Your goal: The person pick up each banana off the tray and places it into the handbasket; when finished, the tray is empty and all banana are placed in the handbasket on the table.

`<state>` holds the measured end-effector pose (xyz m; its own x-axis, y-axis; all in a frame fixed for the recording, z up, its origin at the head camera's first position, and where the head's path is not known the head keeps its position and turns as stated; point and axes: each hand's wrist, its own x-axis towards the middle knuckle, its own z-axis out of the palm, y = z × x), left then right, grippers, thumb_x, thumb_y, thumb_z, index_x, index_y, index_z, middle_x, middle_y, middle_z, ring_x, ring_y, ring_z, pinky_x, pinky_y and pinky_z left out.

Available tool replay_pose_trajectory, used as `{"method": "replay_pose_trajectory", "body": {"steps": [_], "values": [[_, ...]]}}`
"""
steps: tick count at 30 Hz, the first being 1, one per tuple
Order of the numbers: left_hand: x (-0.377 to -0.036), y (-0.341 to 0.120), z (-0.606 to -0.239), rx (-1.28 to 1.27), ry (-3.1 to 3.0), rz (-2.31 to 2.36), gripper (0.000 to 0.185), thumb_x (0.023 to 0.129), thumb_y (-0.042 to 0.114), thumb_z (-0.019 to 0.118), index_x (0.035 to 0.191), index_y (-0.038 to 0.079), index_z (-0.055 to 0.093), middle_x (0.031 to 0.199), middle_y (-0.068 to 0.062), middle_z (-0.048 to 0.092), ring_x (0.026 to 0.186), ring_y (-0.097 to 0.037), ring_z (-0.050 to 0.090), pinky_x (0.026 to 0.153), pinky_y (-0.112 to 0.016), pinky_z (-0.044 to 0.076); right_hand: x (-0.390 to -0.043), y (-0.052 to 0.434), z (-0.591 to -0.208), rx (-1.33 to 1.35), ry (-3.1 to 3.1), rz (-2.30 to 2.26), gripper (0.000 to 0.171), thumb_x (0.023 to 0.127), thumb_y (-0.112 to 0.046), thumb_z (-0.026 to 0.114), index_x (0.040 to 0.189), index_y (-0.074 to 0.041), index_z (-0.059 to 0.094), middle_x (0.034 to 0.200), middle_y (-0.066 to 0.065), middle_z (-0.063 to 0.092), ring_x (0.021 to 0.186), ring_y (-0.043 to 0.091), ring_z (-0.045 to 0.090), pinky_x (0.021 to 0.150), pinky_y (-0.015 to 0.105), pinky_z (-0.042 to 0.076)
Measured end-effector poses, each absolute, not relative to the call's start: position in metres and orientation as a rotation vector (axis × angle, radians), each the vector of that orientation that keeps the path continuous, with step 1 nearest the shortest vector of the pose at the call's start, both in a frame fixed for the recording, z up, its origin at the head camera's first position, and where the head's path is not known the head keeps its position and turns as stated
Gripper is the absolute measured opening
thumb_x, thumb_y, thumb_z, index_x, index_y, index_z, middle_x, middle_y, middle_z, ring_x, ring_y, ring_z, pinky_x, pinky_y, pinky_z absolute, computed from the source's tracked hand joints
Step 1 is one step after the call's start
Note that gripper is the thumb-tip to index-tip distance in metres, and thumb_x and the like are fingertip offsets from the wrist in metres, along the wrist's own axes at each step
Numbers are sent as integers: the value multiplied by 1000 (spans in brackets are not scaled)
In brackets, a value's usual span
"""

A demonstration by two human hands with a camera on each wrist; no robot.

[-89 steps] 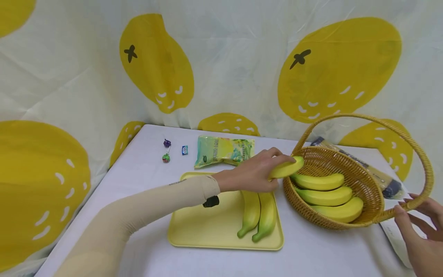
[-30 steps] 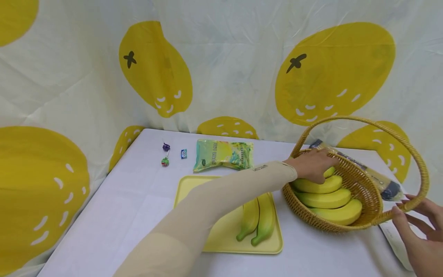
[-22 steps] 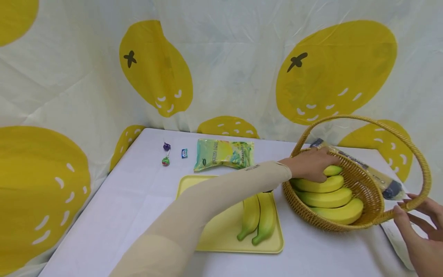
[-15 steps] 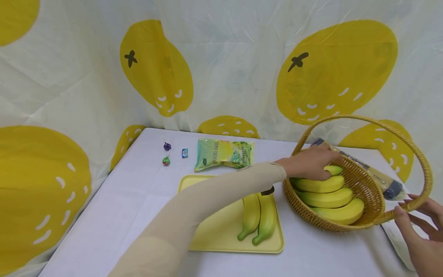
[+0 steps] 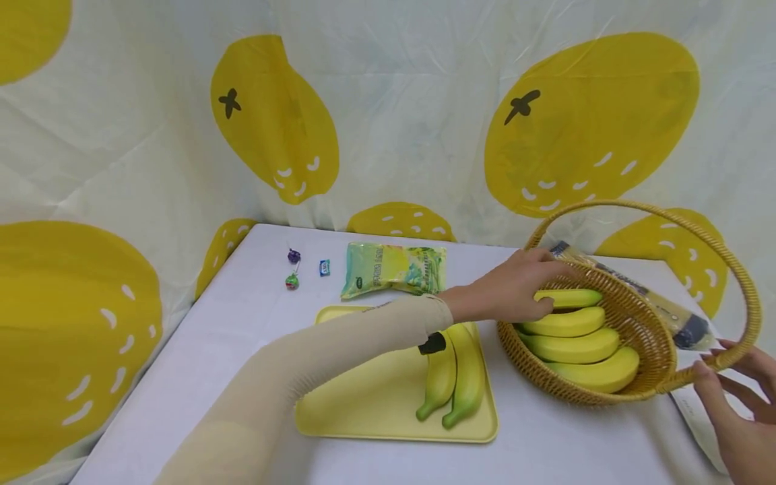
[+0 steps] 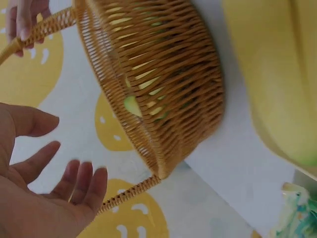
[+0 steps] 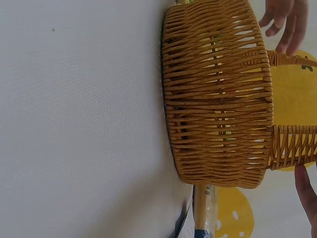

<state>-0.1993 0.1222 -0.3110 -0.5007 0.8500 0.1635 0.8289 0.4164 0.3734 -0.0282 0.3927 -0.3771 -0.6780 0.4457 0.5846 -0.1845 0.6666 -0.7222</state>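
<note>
Over basket [image 5: 630,316] rim | my left hand [image 5: 515,289] empty, fingers loosely spread, just beside top banana [image 5: 570,297] in basket | my right hand [image 5: 736,411] fingertips touching handle [image 5: 721,359].

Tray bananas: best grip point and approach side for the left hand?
Take the right banana around its mid-body, from above, fingers spanning its width. The pair lies flat on the yellow tray, side by side and touching, so the inner side is blocked by the left banana. The right side is free, though the basket stands close; the left hand is open nearby.
</note>
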Motion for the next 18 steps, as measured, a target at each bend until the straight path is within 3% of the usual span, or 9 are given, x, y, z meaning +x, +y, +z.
{"method": "replay_pose_trajectory", "body": {"steps": [3,10,13,18], "values": [[-190,105,-318,1561,2691,615,51,104,18,57,155,22,54,150,-2,47,124,-13,45,101,-23,34,-30,393,-375,-185,-2088,1022,45,92,15,68,134,2,67,116,-12,64,106,2,62,87,8,46],[-169,70,-336,1547,2766,603,55,105,32,64,156,17,51,147,-8,47,109,-17,46,90,-24,39,-29,390,-377,-203,-2080,1034,43,90,16,68,132,5,67,116,-12,65,104,2,63,85,8,47],[-162,55,-346,1520,2787,618,57,103,35,67,155,17,52,146,-9,47,106,-18,46,86,-25,39,-28,390,-377,-201,-2070,1040,43,90,17,68,131,1,69,118,-12,65,106,2,62,85,7,46],[-151,32,-367,1509,2858,570,61,98,41,73,152,17,55,146,-10,46,109,-23,48,90,-29,40,-26,388,-378,-195,-2060,1054,48,91,17,67,130,-11,69,117,-14,62,107,0,61,85,6,45]]}}
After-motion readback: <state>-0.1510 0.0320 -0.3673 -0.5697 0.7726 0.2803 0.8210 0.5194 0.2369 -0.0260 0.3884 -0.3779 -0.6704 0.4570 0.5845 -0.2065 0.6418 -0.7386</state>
